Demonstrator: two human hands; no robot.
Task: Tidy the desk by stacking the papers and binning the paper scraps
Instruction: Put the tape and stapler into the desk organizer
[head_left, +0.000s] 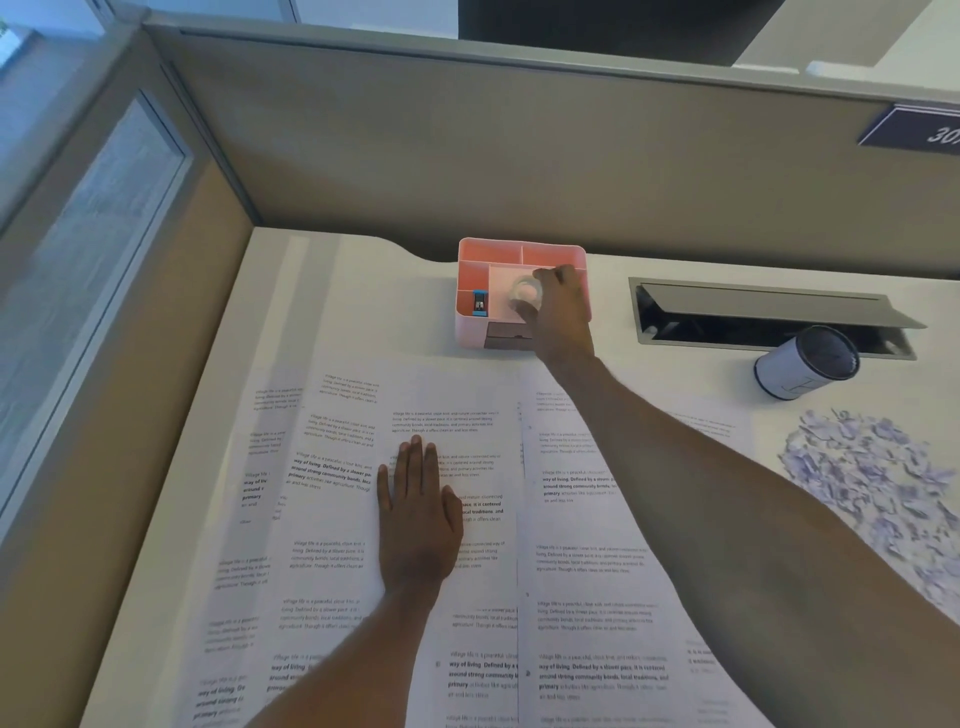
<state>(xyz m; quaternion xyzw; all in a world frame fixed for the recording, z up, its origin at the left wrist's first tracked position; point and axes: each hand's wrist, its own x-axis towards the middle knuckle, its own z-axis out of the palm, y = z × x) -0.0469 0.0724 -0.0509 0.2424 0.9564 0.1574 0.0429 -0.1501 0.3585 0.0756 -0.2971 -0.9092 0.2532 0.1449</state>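
- Step in hand, as a judgement: clearing small clutter before stacking; the right hand reaches over the pink plastic compartment organiser at the back of the pale worktop; its fingers curl round a clear round object, perhaps a tape roll, in the large compartment
- The left hand lies flat with straight fingers, pressing the printed white paper sheets; these are spread overlapping across the near worktop, not yet stacked
- The heap of pale lilac paper scraps lies at the right, just beside the sheets; the small white cylindrical bin with a dark rim sits behind it, seemingly tipped
- Next move likely calls for freeing the right hand, then sliding the sheets together under the left palm
- Edges: the grey partition wall closes the back and left; the open grey cable slot could swallow scraps; bare room lies left of the organiser
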